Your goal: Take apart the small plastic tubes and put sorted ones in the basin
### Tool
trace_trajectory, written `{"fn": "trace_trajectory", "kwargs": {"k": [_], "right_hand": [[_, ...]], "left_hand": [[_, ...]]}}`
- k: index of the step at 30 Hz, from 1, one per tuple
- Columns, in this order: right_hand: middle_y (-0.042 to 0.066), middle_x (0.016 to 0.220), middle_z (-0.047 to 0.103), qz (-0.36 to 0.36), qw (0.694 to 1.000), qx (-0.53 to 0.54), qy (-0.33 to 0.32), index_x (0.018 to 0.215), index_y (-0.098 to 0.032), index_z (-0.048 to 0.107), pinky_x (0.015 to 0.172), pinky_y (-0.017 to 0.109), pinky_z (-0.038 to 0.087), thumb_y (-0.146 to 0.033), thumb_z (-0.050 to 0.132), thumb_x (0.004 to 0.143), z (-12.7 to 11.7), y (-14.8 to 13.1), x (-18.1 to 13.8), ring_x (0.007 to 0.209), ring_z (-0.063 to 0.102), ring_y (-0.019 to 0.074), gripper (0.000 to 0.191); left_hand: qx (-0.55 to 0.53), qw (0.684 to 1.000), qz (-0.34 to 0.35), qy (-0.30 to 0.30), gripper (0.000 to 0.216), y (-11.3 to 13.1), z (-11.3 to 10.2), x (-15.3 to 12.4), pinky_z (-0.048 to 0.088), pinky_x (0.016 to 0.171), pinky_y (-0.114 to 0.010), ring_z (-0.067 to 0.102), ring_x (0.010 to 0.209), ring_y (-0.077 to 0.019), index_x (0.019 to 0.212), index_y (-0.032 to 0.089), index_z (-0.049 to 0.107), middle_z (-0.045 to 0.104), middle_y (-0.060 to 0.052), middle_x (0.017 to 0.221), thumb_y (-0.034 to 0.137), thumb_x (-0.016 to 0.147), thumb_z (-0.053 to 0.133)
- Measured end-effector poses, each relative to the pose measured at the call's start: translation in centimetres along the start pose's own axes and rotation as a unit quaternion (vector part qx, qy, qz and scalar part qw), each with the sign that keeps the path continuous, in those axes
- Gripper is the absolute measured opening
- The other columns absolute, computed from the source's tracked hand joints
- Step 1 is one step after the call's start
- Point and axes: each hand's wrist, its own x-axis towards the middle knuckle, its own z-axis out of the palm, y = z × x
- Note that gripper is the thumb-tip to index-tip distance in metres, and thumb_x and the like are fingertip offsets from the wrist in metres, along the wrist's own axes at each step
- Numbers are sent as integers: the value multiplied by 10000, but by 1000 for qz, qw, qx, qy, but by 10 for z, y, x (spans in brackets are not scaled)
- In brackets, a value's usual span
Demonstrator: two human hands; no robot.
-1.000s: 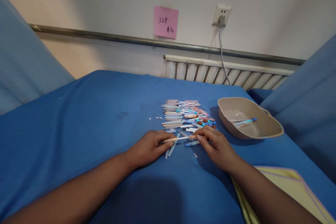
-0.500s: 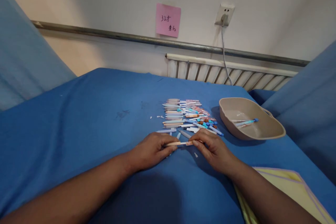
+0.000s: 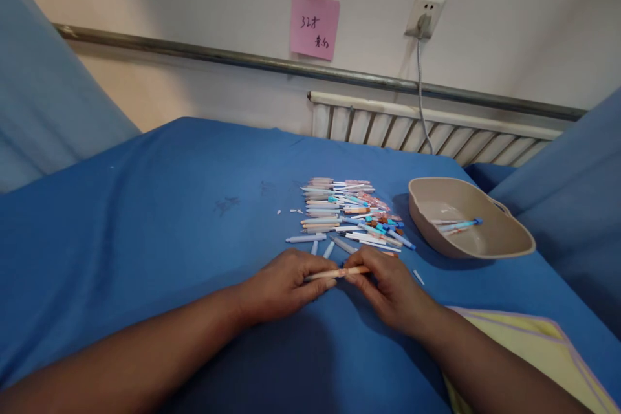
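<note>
My left hand [image 3: 286,284] and my right hand [image 3: 388,288] meet low on a blue cloth [image 3: 169,207], both pinching one thin cream-and-orange pen [image 3: 339,272] that lies crosswise between them. The left fingers grip its pale end, the right fingers its orange end. Just beyond the hands lies a heap of pens and pen parts [image 3: 347,213] in blue, white, orange and pink. A few loose pale barrels [image 3: 320,246] sit between the heap and my hands.
A beige oval basin [image 3: 504,242] at the right holds two or three pens [image 3: 458,226]. A yellow cloth [image 3: 533,349] lies at the lower right. Behind are a radiator [image 3: 427,132], a wall socket with a cable [image 3: 424,16] and a pink note [image 3: 314,26].
Both hands have drawn slightly toward me with the pen. The right hand has closed onto the pen's orange end, bringing the two pieces together into one line.
</note>
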Motion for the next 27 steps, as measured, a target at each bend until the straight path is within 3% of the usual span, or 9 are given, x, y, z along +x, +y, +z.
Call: {"fn": "trace_trajectory", "kwargs": {"k": [9,14,18,24,27], "right_hand": [[14,720,625,19,997,-58,-36,836,-210,582,625,266,391,-293,421,962,1,-3,1,675,579,154,221],[9,833,637,40,999,1,4,973,-217,521,638,256,409,-261,531,901,5,-3,-1,722,578,149,85],[4,793,612,8,1000,-7,10,918,-211,522,621,249,400,-212,515,904,5,-2,-2,690,557,136,16],[21,753,636,-12,998,-54,-12,873,-212,575,617,263,398,-275,466,943,2,0,0,683,579,153,144],[23,788,649,-4,998,-64,-14,951,-222,577,632,273,404,-309,513,920,2,-1,-1,717,589,169,113]], "left_hand": [[8,1000,18,14,274,3,3,-4,398,690,-212,580,772,-149,982,198,614,643,-15,833,330,967,374],[9,999,-31,34,210,2,4,-4,389,635,-210,580,718,-145,1050,211,588,649,0,810,327,932,458],[-21,997,-63,47,159,4,5,-4,379,599,-205,572,668,-134,999,198,543,642,22,749,317,899,512],[-25,997,-61,34,149,3,7,-5,383,606,-204,580,677,-131,978,204,554,646,22,740,326,905,507],[-10,997,-58,46,170,1,7,-6,387,617,-209,578,693,-136,978,206,567,645,15,761,344,914,492]]}}
